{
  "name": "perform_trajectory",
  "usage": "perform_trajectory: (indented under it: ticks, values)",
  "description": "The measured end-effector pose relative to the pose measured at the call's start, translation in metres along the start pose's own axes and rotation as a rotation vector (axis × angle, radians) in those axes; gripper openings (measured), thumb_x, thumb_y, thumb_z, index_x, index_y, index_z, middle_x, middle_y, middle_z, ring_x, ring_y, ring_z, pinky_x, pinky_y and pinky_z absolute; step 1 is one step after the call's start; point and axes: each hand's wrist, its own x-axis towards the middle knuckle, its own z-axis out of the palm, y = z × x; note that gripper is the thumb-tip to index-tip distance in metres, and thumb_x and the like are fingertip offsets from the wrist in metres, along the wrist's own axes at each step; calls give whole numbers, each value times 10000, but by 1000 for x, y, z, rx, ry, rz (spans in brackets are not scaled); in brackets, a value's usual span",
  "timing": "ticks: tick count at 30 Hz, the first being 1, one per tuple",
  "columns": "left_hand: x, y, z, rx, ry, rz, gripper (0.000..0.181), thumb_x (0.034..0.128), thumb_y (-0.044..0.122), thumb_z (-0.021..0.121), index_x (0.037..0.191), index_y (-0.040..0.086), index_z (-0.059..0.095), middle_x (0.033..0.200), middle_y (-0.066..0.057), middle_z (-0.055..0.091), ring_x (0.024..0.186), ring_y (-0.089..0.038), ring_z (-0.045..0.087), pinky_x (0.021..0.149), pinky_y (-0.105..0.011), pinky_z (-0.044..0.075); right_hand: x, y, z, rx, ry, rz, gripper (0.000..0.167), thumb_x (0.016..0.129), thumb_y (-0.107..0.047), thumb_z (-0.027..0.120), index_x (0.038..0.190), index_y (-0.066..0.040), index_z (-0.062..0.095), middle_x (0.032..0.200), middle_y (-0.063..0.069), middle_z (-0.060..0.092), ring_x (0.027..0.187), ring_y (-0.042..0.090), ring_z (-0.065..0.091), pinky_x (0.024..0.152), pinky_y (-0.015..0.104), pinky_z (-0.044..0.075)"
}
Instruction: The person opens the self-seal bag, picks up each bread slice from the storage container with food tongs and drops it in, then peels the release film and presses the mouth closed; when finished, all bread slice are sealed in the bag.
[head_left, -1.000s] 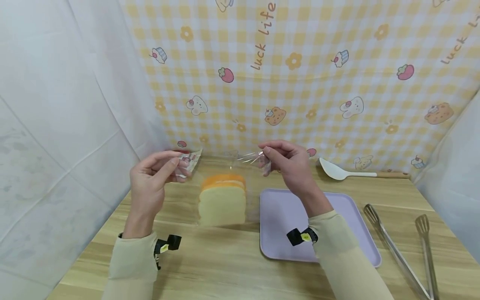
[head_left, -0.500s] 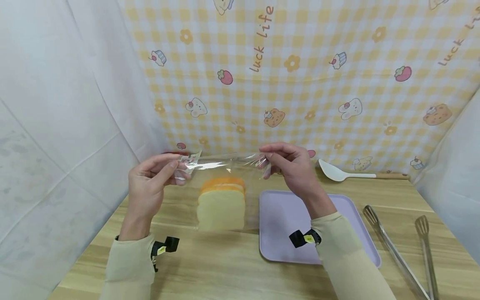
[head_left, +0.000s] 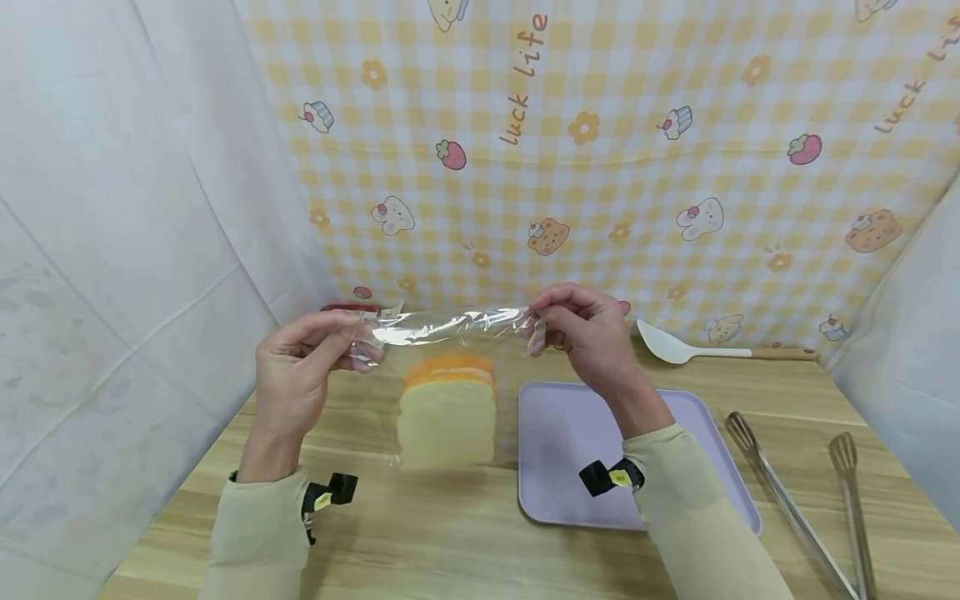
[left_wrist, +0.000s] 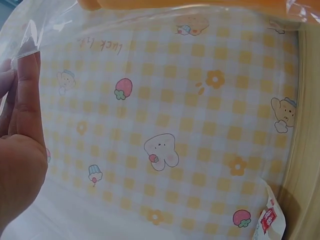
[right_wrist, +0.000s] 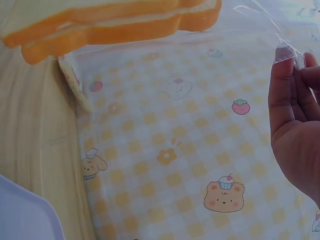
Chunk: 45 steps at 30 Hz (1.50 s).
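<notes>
A clear plastic bag (head_left: 442, 325) is stretched between both hands above the table, its top edge folded and shiny. Inside hang bread slices (head_left: 447, 421) with orange-brown crusts, stacked together; the right wrist view shows two crust edges of the bread (right_wrist: 120, 27). My left hand (head_left: 296, 367) pinches the bag's upper left corner between thumb and fingers. At the upper right corner, my right hand (head_left: 588, 342) pinches the film the same way. In the left wrist view the left hand (left_wrist: 22, 135) is partly cut off.
A lilac tray (head_left: 570, 500) lies under the right forearm. Behind it rests a white spatula (head_left: 667, 343) with a wooden handle. Metal tongs (head_left: 780, 487) lie at the right. A printed packet (left_wrist: 270, 220) stands behind the left hand, before the checked curtain (head_left: 585, 183).
The bag's top has been drawn taut and folded down into a shiny strip. The bread hangs slightly lower and nearer me. The right hand has shifted slightly rightward.
</notes>
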Motion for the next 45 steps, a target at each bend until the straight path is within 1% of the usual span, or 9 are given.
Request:
perform_trajectory:
  ticks: [8, 12, 22, 25, 29, 31, 38, 42, 45]
  values:
    - [0, -1, 2, 0, 9, 28, 209, 983, -224, 525, 1003, -152, 721, 949, -168, 805, 727, -230, 789, 619, -290, 625, -1, -1, -4, -10, -49, -5, 396, 1033, 121, 433, 926, -114, 733, 901, 23, 740, 669, 126, 702, 644, 288, 616]
    - [1, 1, 2, -9, 34, 22, 221, 980, -224, 532, 999, -133, 733, 938, -165, 806, 717, -227, 791, 619, -290, 629, -1, -3, -4, -21, -87, -7, 422, 1034, 128, 426, 940, -115, 759, 915, 26, 746, 761, 138, 719, 673, 292, 616]
    - [1, 6, -3, 33, 131, 4, 320, 964, -248, 481, 957, -94, 762, 904, -127, 806, 646, -169, 763, 602, -285, 624, -5, -13, -1, -126, -155, 2, 416, 1012, 89, 489, 982, -157, 823, 947, 4, 808, 871, 148, 771, 873, 338, 627]
    - [1, 8, -5, 9, 127, 12, 309, 960, -255, 486, 956, -104, 757, 898, -128, 803, 628, -168, 755, 598, -286, 624, -5, -12, 1, -132, -120, 16, 335, 991, 73, 578, 963, -148, 829, 916, 9, 810, 834, 154, 766, 851, 340, 628]
    - [2, 9, -7, -44, 65, 45, 232, 964, -260, 493, 979, -182, 711, 929, -184, 800, 630, -206, 755, 602, -304, 628, -4, -10, 5, -198, -12, 75, 86, 915, 21, 761, 932, -42, 816, 854, 8, 799, 775, 156, 748, 816, 333, 627]
    - [1, 9, -9, -50, 39, 47, 227, 966, -267, 482, 993, -198, 696, 956, -208, 800, 657, -224, 765, 612, -309, 630, -3, -10, 7, -221, 19, 86, 56, 891, 24, 790, 936, -6, 803, 852, 1, 794, 763, 150, 739, 806, 322, 627]
    - [1, 12, -14, 8, 0, 19, 181, 991, -209, 527, 976, -164, 701, 983, -178, 807, 733, -212, 786, 659, -305, 638, -4, -14, 10, -304, 46, 3, 265, 893, 38, 797, 1074, -155, 784, 864, -23, 776, 741, 121, 728, 723, 265, 612]
    - [0, 12, -15, 26, 5, -17, 212, 997, -183, 548, 965, -94, 737, 967, -124, 812, 757, -189, 795, 668, -297, 639, -4, -15, 10, -302, 44, -9, 366, 889, -21, 836, 1220, -145, 743, 890, 6, 785, 749, 138, 736, 732, 289, 622]
    - [-1, 11, -16, 38, 25, -34, 284, 997, -197, 528, 967, -39, 762, 954, -97, 811, 746, -166, 790, 665, -284, 636, -4, -16, 11, -302, 31, -9, 369, 892, -24, 834, 1229, -140, 741, 890, 9, 785, 751, 136, 737, 730, 288, 622]
